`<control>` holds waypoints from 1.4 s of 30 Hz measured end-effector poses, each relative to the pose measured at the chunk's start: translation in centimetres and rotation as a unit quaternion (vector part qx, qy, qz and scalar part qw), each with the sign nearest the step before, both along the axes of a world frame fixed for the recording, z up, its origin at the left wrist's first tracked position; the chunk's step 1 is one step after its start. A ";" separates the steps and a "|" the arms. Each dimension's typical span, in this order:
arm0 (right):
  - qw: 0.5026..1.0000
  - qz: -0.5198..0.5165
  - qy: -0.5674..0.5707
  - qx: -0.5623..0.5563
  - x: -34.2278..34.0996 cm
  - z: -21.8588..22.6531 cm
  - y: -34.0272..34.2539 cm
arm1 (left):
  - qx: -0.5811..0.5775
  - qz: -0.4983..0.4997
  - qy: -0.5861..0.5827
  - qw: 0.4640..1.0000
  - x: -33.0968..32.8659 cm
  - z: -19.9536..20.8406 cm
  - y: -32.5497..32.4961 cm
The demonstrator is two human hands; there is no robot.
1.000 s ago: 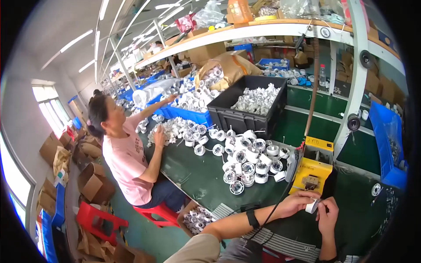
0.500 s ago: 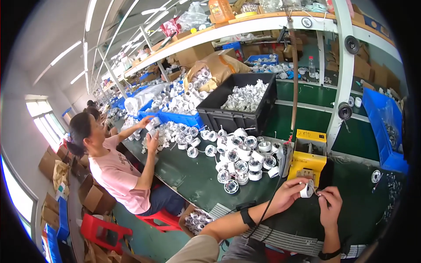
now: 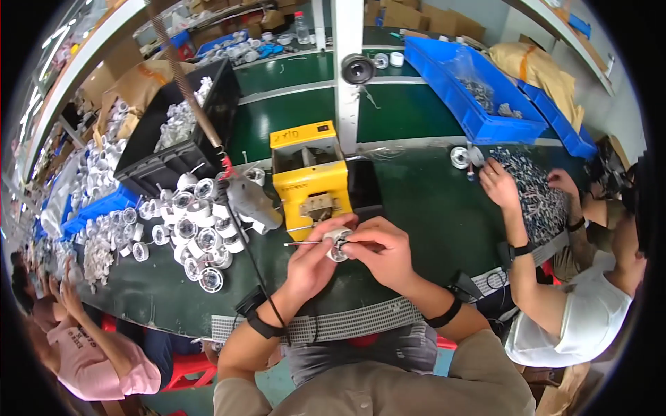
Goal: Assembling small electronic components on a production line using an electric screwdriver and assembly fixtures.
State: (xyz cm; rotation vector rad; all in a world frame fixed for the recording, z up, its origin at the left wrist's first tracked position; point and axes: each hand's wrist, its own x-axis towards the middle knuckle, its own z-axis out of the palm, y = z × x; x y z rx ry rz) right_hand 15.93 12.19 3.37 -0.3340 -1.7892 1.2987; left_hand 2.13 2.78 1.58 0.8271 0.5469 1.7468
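My left hand [image 3: 313, 265] is closed around a short white round housing [image 3: 338, 251], its open face turned toward my right hand. A thin lead with a reddish length and a pale tip [image 3: 300, 243] sticks out to the left of it. My right hand [image 3: 383, 255] has thumb and fingertips pinched together at the housing's open face; what lies between them is hidden. Both hands are above the dark green table, just in front of a yellow machine [image 3: 312, 186]. Left of the machine lies a pile of similar white housings [image 3: 201, 232] with clear round fronts.
A grey power tool [image 3: 253, 201] hangs on a coiled line beside the pile. Behind it is a black crate [image 3: 149, 159] of white parts. At right, a co-worker's hands are by small loose parts [image 3: 531, 187] and a blue bin [image 3: 479, 97]. Another person sits at left.
The view has swung to the right, bringing the right-hand co-worker into sight. My right hand has come from apart, by a wire, to touching the housing in my left hand.
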 end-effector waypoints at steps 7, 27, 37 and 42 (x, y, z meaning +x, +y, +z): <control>0.998 -0.011 -0.054 0.018 0.9 0.0 0.1 | 0.003 -0.002 -0.012 1.000 0.6 0.2 0.0; 0.979 -0.063 -0.086 0.176 -1.2 3.4 1.2 | -0.171 -0.007 0.141 0.975 -0.5 0.2 -0.3; 0.961 -0.073 -0.158 0.214 -13.1 4.3 -3.2 | -0.155 -0.001 0.266 0.952 -0.2 -4.3 0.6; 0.995 -0.033 0.022 0.097 -12.2 4.7 -3.3 | -0.157 0.011 0.159 0.975 0.4 -5.6 0.6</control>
